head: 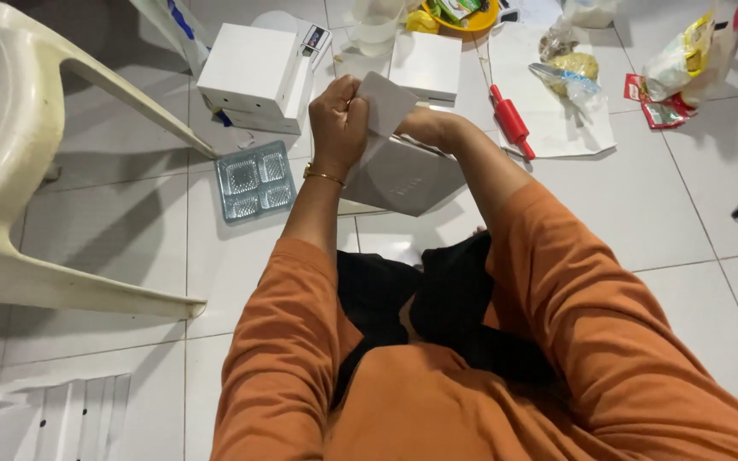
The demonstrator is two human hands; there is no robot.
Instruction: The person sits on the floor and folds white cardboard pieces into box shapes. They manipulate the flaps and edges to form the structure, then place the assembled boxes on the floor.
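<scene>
- Over the white tiled floor (694,213), just in front of my knees, I hold a grey-white flat cardboard box blank (403,171), part folded, with 1 flap (386,102) standing up between my hands.
- Thin card like this looks light and stiff across its panels but bends easily at the creases; I judge it would dent or tear if pinched hard, so edges and fold lines are the places to grip.
- My left hand (337,115), with a gold bangle (325,176) at the wrist, is curled tight, fingers clenched around the near edge of the raised flap.
- My right hand (424,126) sits behind the flap and is mostly hidden; it touches the card, but I cannot tell how far its fingers are closed.
- Nearby lie a clear plastic tray (254,180) with 4 wells, finished white boxes (249,72) and a red rolling pin (512,119); a cream plastic chair (10,171) stands to my left.
</scene>
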